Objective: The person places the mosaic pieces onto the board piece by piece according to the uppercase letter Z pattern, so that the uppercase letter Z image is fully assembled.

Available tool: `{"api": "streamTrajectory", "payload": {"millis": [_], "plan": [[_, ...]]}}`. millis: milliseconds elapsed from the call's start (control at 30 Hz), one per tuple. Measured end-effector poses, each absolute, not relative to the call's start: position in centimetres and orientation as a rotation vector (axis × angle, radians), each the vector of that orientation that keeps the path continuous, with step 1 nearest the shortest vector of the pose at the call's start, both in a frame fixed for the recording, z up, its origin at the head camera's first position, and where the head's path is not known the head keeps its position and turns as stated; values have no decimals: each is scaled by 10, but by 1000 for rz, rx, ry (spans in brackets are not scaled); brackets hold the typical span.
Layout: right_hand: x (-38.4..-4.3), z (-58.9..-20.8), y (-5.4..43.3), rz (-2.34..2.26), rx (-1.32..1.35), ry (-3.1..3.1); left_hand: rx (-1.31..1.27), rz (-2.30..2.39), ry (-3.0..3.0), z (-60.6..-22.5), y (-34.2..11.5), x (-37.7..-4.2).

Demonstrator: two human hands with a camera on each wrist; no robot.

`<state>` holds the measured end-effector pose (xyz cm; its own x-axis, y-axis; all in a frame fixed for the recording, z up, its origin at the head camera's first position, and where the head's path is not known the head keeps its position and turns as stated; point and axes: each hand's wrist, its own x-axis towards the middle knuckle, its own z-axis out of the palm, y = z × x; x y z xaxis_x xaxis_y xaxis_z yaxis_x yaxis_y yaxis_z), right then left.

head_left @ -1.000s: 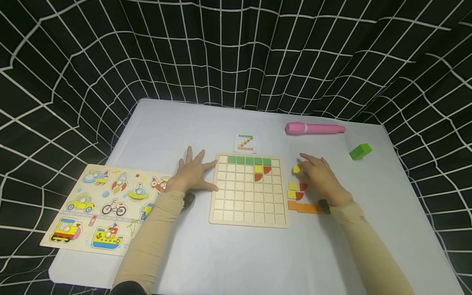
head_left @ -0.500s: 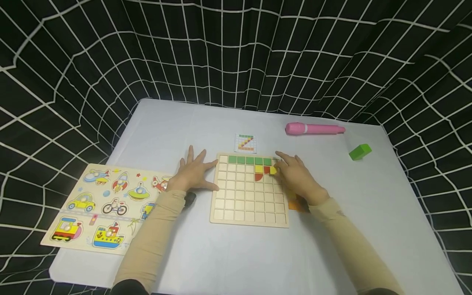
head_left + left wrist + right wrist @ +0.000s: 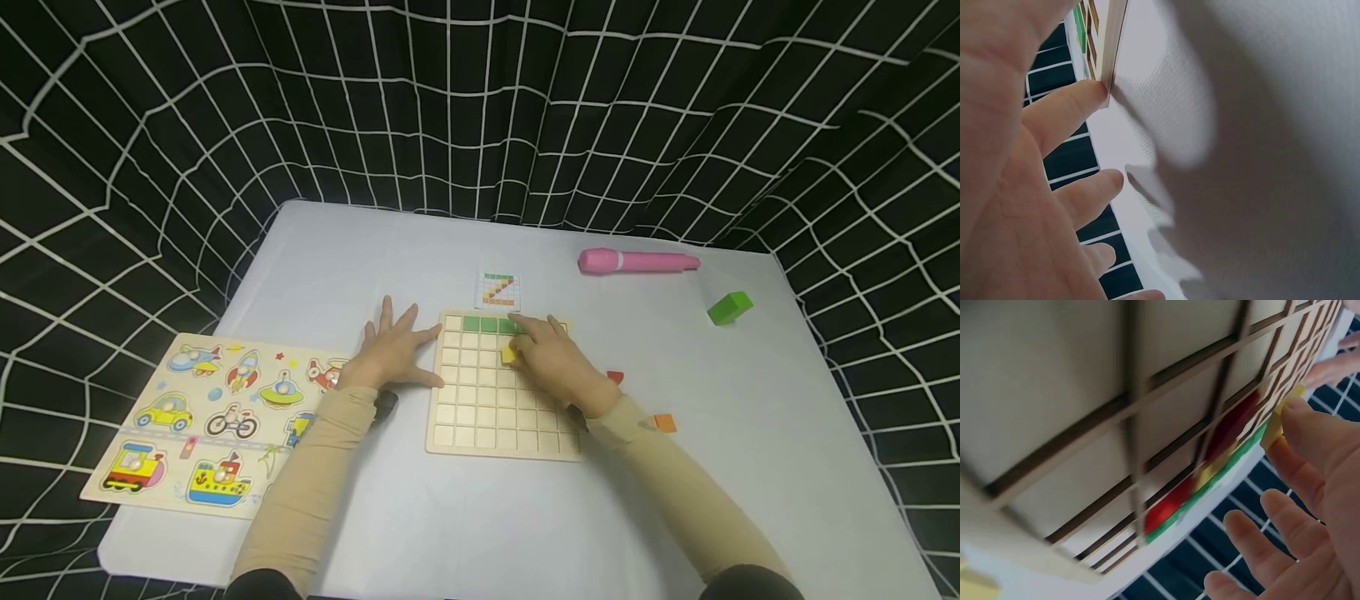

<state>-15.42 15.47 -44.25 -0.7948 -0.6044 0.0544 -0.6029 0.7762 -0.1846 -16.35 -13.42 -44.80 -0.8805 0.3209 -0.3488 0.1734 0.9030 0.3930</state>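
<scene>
My right hand [image 3: 553, 360] pinches a yellow square tile [image 3: 508, 355] between thumb and finger, over the upper middle of the wooden grid board [image 3: 465, 417]. The right wrist view shows that yellow tile [image 3: 1280, 419] tilted between the fingertips, with red tiles [image 3: 1169, 506] seated in cells nearby. Green tiles [image 3: 487, 325] fill part of the board's top row. With its fingers spread, my left hand [image 3: 390, 354] touches the board's left edge; in the left wrist view a fingertip meets the board's side [image 3: 1110, 50]. The right hand hides several cells.
A small pattern card [image 3: 498, 291] lies behind the board. To the right are a red tile [image 3: 615, 377], an orange tile [image 3: 664, 422], a green block [image 3: 730, 308] and a pink pen-like object [image 3: 637, 261]. A picture puzzle board [image 3: 172, 458] lies left, partly under the left arm.
My right hand has carried the yellow tile leftward from the loose tiles at the right to over the board's upper middle. The left hand has stayed in place.
</scene>
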Motion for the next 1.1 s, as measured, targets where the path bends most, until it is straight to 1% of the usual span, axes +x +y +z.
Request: {"api": "streamTrajectory", "payload": {"millis": [133,333,633,833,1100], "plan": [[-155,-445,146,-237,-1035,2933,356,510,2648,-448,-135,-163],[-155,-447,146,-95,-1035,2930,354,514,2642,-448,-135,-163],[-159,-444,149,-116,-1046,2943,357,525,2642,-446,-136,-163],[-161,-439,159,-240,-981,2970,363,525,2643,-448,-135,-163],[-165,-438,176,-271,-850,2969,354,523,2634,-447,-135,-164]]}}
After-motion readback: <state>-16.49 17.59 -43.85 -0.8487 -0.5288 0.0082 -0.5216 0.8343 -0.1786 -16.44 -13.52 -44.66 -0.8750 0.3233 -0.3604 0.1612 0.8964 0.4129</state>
